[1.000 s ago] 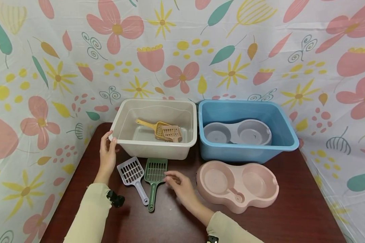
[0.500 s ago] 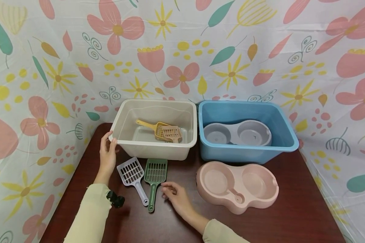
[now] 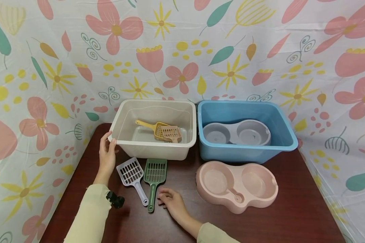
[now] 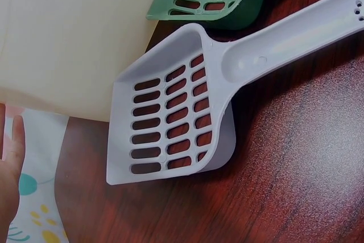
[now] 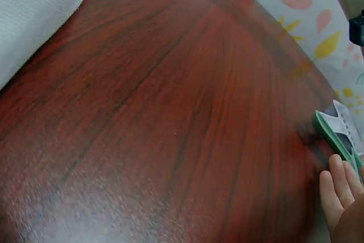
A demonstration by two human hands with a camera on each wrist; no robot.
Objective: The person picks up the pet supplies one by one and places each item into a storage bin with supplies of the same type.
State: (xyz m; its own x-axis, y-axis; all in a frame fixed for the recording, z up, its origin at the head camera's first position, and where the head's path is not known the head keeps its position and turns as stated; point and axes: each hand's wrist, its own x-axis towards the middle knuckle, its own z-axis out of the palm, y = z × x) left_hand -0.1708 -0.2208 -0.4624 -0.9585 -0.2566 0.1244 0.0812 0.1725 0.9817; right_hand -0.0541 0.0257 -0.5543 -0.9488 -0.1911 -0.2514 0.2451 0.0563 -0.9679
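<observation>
My left hand holds the front left corner of a beige litter box, thumb at the front and fingers along the side. Inside that box lie a yellow litter scoop and a tan scoop, overlapping. In front of it rest a lavender litter scoop and a green litter scoop, handles toward me. Just right of the green handle is my right hand, fingers loosely bent and nothing in them. The right wrist view shows its fingers near the scoops.
On the right stands a blue litter box with a grey double pet bowl inside. A pink double bowl sits before it on the dark red table. A flowered cloth hangs behind.
My right hand has drawn back toward me and slightly left, from beside the green scoop's head to beside its handle. The left hand and the scoops have stayed put.
</observation>
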